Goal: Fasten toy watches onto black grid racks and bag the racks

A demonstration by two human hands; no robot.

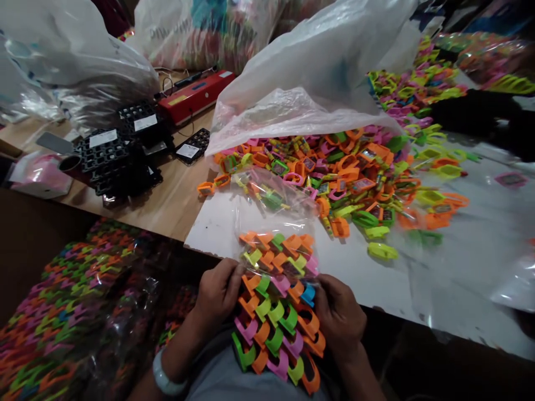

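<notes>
1. Fingers (234,285) of left hand (217,292) pinch closed on clear bag (278,224), left edge.
2. Right hand (343,314) pinches its right edge.
3. Rowed plastic pieces (275,314) sit partly inside clear bag.
4. Loose pile (349,174) lies beyond it.

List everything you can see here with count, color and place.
Clear bag: one, transparent, between hands
Arranged plastic pieces: many, mixed bright colors, partly bagged
Loose plastic pieces: uncounted, mixed bright colors, heaped beyond hands
White surface: one, under heap
Wooden tabletop: one, light brown, left
Large sack: one, whitish, over heap
Background sacks: several, whitish, back
Red device: one, back left
Trays: several, black, left
Pink-and-white package: one, far left
Packed pieces: many, mixed colors, lower left
Wristband: one, pale, left wrist
Left hand: one, holding bag's left edge
Right hand: one, holding its right edge
</notes>
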